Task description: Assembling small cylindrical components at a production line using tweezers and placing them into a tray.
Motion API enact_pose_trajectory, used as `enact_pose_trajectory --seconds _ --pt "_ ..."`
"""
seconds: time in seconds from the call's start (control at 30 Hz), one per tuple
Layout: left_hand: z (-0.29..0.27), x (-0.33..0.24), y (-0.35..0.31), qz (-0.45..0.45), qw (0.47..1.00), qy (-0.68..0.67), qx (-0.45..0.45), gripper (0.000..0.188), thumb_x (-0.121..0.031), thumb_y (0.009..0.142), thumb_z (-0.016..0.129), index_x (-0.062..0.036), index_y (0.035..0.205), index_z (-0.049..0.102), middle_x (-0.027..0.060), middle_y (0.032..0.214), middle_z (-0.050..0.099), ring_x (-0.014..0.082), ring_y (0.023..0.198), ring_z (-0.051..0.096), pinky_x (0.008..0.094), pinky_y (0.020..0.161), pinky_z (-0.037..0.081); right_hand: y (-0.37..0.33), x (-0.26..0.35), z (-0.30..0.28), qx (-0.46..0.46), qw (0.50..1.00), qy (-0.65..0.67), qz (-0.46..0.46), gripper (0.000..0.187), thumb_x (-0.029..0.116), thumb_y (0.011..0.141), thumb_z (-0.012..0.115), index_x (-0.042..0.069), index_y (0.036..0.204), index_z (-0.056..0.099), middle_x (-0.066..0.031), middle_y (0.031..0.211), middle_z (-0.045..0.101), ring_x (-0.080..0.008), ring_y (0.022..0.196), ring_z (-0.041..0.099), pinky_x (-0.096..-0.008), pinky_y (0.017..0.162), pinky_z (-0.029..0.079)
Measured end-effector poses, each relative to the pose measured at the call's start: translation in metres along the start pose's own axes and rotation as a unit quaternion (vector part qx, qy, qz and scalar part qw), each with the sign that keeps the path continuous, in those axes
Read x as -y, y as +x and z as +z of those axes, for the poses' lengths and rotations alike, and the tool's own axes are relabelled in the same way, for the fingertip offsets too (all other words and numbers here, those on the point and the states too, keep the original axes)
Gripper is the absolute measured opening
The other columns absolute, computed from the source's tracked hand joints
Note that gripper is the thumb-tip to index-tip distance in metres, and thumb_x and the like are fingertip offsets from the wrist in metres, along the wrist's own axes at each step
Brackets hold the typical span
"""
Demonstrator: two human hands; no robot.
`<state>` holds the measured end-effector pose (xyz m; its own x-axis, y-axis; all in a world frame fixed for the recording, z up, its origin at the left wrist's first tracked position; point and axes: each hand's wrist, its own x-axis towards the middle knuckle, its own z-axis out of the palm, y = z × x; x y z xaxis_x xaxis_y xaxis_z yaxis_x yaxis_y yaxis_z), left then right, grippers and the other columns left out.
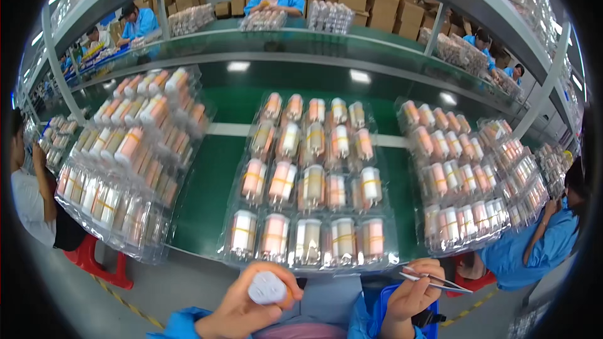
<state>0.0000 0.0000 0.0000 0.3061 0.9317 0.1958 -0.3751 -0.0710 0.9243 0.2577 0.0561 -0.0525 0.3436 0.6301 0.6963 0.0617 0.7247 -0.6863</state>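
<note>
My left hand is wrapped round a white rounded cylinder, its end face turned up with small marks or slots on it. Tweezers of grey metal are held in my right hand, their tips pointing out to the right. Both hands are at the near edge of the bench, in front of a clear plastic tray. In that tray stand rows of small cylindrical devices in white, pink and grey, many with a yellow band round them. Neither hand touches the tray.
Stacked trays of similar devices rise at left and right on the green bench. A blue bin is beside my right forearm. Red stools flank me. Co-workers in blue sit across the line and at both sides; cardboard boxes pile behind.
</note>
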Motion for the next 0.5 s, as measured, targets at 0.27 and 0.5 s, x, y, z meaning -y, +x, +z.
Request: enact_pose_trajectory --seconds 0.27,0.5 --pt "-0.001 -0.023 0.153 0.09 0.776 0.623 -0.031 0.039 -0.029 0.085 0.065 -0.0025 0.109 0.051 0.0142 0.079 0.064 0.0246 0.073 0.063 0.0399 0.073 0.044 -0.002 0.001 -0.027 0.013 0.997 -0.037 0.061 0.019 0.017 0.094 0.047 -0.002 0.096 0.051 -0.016 0.091 0.052 -0.0201 0.079 0.051 -0.0303 0.074 0.043" --pt "0.005 0.01 0.206 0.096 0.556 0.825 -0.031 0.046 -0.047 0.082 0.062 -0.0026 0.096 0.062 0.0119 0.064 0.063 0.0286 0.062 0.062 0.0407 0.069 0.038 -0.008 0.004 -0.045 0.018 0.994 0.014 0.111 0.014 0.009 0.093 0.046 -0.003 0.096 0.051 -0.0168 0.091 0.054 -0.0205 0.079 0.053 -0.0293 0.074 0.046"
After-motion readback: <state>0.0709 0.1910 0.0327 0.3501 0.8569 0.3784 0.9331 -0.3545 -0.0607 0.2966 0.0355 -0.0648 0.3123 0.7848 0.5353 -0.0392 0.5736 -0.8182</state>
